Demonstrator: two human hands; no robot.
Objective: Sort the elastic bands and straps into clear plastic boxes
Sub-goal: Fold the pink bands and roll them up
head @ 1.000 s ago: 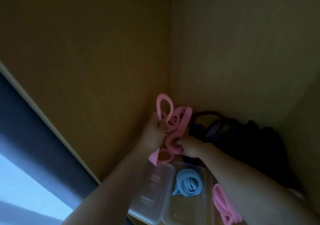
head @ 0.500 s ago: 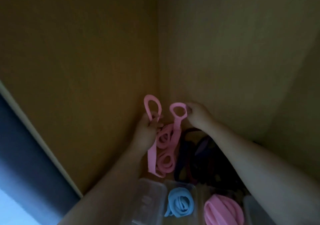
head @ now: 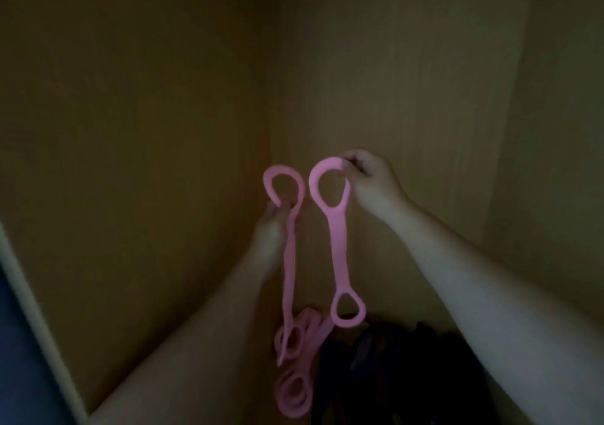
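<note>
Head view: right hand (head: 372,185) pinches the rim of the top loop on the pink strap (head: 338,248), fingertips curled on it. Left hand (head: 273,225) is closed round the neck below the strap's other end loop. Both end loops are held up side by side, slightly apart, in front of the cupboard (head: 130,130) back corner. The strap hangs in two runs. Its lower loops bunch up just beside a dark pile of bands (head: 408,369). Contact between them unclear, dim and blurry.

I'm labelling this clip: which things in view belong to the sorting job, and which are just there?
Job: pink looped strap, gripped by left hand and right hand; dark strap pile.
Just there: wooden walls.
</note>
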